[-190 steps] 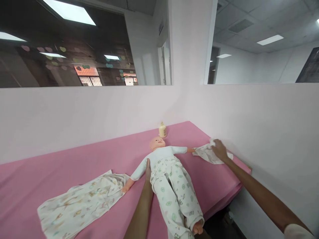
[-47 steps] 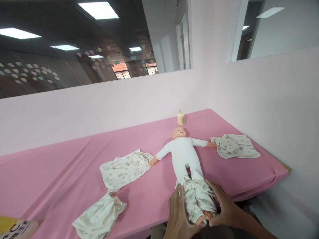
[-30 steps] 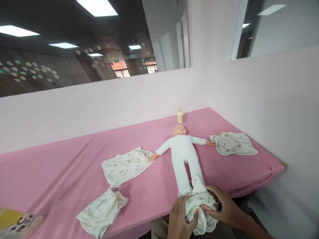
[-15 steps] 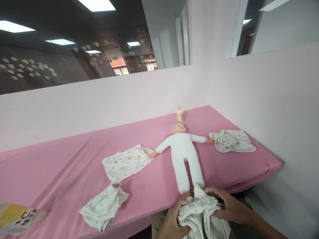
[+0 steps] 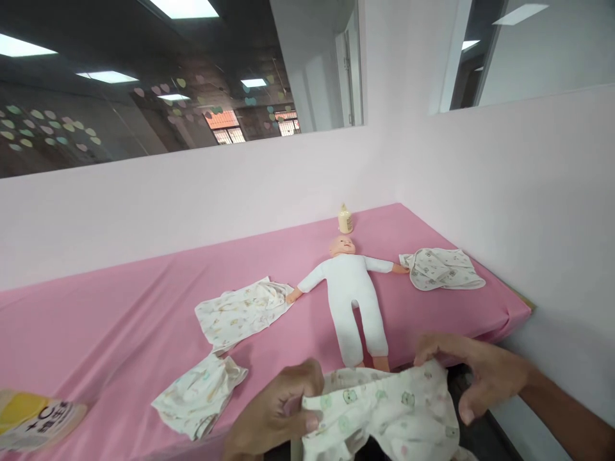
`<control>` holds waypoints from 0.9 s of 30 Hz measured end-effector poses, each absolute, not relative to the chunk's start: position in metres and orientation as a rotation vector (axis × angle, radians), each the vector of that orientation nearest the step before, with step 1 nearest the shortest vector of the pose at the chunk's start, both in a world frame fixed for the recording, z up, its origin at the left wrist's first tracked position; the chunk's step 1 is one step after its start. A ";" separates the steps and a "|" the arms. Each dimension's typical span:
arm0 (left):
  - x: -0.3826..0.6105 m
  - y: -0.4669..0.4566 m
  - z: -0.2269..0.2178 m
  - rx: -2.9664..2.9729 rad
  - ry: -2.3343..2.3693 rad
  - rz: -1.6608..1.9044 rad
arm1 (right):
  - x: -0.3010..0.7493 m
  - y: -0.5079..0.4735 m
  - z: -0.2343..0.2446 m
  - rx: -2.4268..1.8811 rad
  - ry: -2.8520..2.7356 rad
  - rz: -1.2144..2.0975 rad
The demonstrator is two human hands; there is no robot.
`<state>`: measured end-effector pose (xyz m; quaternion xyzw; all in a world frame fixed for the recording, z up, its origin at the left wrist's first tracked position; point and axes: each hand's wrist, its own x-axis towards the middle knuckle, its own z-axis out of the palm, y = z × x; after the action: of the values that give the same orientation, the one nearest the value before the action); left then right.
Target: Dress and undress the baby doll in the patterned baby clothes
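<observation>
My left hand [image 5: 283,406] pinches one side of white baby pants [image 5: 379,410] printed with small green animals. At the other upper corner, my right hand [image 5: 475,374] has its fingers hooked on the fabric, its thumb apart. The pants are spread wide between both hands, above the near table edge, and their lower part runs out of view. Just beyond them lies a baby doll [image 5: 353,288] on its back, with a white cloth body, arms stretched out and its feet toward me.
Pink cloth covers the table [image 5: 144,320]. A patterned baby garment [image 5: 245,310] lies left of the doll, a folded one [image 5: 202,394] nearer me, another [image 5: 444,269] on the right. A pump bottle [image 5: 344,219] stands behind the doll's head; a large labelled bottle [image 5: 38,419] is at lower left.
The bunched pants have been raised and stretched out sideways. My hands have moved apart, the left one leftward and the right one up. The doll has not moved.
</observation>
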<state>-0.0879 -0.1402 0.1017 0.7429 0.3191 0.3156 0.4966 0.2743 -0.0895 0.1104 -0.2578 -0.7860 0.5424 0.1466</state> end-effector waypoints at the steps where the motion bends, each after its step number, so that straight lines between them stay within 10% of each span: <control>1: -0.090 -0.136 0.113 1.875 0.728 0.844 | 0.277 -0.088 0.122 -0.745 -2.262 1.493; 12: -0.077 -0.105 0.232 1.728 1.259 1.385 | 0.257 -0.065 0.225 -1.138 -1.901 0.431; 27: 0.028 -0.079 0.261 1.983 1.027 1.400 | 0.175 -0.077 0.240 -0.846 -1.855 0.713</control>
<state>0.0279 -0.0793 0.2612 0.7284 0.3773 0.5142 0.2505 0.1752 -0.0772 0.2396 -0.3454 -0.7574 0.2912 0.4714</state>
